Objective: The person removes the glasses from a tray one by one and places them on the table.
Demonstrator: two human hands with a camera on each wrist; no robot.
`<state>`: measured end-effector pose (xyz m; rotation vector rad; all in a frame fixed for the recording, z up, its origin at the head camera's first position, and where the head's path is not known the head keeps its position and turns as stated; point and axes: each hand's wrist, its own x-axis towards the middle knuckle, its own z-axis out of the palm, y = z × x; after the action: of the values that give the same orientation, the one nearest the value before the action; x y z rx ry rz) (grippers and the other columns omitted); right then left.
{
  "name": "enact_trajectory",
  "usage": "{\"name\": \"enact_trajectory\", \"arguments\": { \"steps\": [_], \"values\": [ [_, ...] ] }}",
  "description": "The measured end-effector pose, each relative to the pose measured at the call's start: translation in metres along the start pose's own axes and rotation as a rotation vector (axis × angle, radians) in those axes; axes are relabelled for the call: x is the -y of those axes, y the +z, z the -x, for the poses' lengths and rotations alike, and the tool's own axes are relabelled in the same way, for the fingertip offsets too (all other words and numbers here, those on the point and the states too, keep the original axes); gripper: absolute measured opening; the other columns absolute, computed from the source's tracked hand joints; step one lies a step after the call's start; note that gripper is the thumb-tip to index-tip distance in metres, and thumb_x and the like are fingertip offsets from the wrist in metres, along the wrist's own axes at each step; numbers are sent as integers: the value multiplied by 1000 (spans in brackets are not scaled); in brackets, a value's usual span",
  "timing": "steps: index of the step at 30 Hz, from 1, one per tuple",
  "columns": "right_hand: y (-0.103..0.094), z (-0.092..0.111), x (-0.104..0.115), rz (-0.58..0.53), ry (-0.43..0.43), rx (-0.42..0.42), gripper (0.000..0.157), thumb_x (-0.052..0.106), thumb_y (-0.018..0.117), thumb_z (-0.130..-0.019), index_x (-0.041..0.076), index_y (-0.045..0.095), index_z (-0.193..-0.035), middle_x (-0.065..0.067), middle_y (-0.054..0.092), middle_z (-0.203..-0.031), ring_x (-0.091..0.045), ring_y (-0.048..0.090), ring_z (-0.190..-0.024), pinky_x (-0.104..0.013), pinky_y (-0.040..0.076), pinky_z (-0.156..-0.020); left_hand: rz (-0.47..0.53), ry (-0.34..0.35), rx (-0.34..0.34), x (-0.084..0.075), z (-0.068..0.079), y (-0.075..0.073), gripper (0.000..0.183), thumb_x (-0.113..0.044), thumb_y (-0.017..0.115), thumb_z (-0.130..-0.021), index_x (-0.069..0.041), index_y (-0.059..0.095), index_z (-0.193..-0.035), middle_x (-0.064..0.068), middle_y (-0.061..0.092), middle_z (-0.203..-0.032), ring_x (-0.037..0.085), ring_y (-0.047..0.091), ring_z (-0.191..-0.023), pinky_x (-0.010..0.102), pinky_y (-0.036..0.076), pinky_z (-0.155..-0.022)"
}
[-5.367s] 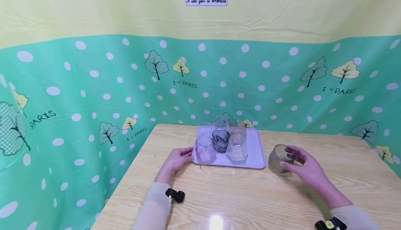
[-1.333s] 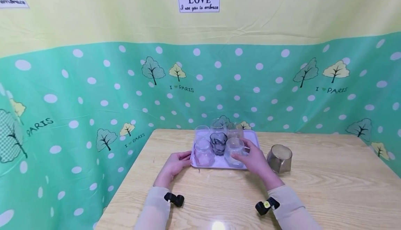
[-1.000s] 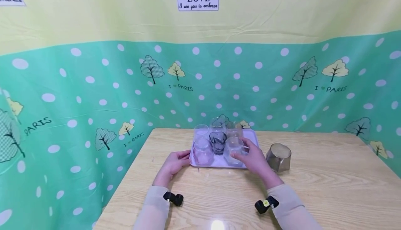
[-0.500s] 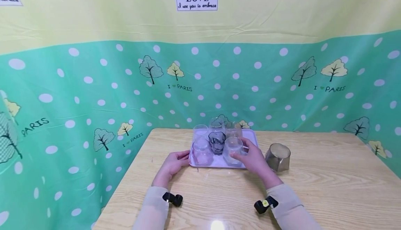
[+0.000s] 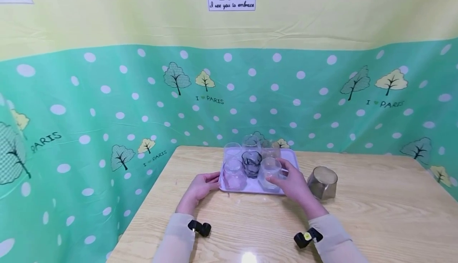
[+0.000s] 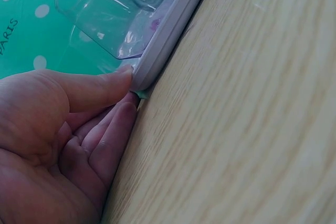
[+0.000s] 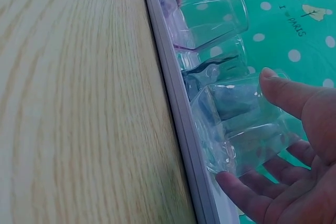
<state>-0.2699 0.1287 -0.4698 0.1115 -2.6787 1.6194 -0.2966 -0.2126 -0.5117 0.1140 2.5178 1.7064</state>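
A lilac tray (image 5: pixel 251 186) bears several drinking glasses. My left hand (image 5: pixel 200 186) holds its left front corner, the thumb (image 6: pixel 105 87) at the rim and the fingers low beside it. On the tray's front right, my right hand (image 5: pixel 296 183) holds a clear faceted glass (image 7: pixel 247 124), thumb on the near side and fingers round the far side. A pink-tinted glass (image 5: pixel 234 178) stands at the front left, close to the left hand. Between and behind these two is a dark grey glass (image 5: pixel 251 164). A brown-tinted glass (image 5: pixel 323 184) stands on the table right of the tray.
Several see-through glasses, among them a tall clear one (image 5: pixel 251 141), form the tray's back row. The wooden table (image 5: pixel 229 223) ends at a green and yellow printed curtain (image 5: pixel 250 80) behind and to the left. Wrist cameras (image 5: pixel 199 228) sit on both forearms.
My right hand has let go of the brown-tinted glass, leaving it on the table, and moved left to grip the clear glass on the tray. The left hand has stayed at the tray.
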Motion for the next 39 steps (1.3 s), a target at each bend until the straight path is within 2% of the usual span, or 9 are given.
{"name": "enact_trajectory", "arguments": {
  "steps": [8, 20, 31, 39],
  "values": [
    [-1, 1, 2, -22, 6, -26, 86, 29, 87, -93, 6, 41, -162, -24, 46, -162, -46, 51, -143, -51, 55, -109, -19, 1, -17, -2, 0, 2, 50, -4, 79, -93, 4, 66, -141, 16, 71, -136, 33, 62, -134, 52, 37, -124],
    [-3, 2, 6, -18, 25, -51, 87, 30, 88, -91, 5, 44, -161, -24, 48, -161, -46, 53, -141, -51, 56, -108, -27, -8, -24, -4, 1, 3, 51, -7, 80, -94, 2, 66, -142, 16, 71, -136, 34, 61, -136, 53, 35, -124],
    [-10, 10, 11, -76, 24, -71, 91, 31, 89, -89, 4, 42, -162, -25, 47, -161, -46, 53, -142, -51, 54, -110, -25, -21, -21, -2, 0, 4, 51, -10, 80, -96, 1, 65, -143, 14, 70, -137, 32, 61, -137, 52, 36, -124],
    [-19, 21, 15, -138, 21, -59, 93, 32, 90, -88, 6, 42, -163, -24, 46, -162, -45, 53, -142, -50, 52, -112, -8, -11, -19, 0, 1, 4, 52, -8, 80, -95, 4, 65, -143, 17, 70, -137, 34, 61, -136, 53, 37, -123]
  ]
}}
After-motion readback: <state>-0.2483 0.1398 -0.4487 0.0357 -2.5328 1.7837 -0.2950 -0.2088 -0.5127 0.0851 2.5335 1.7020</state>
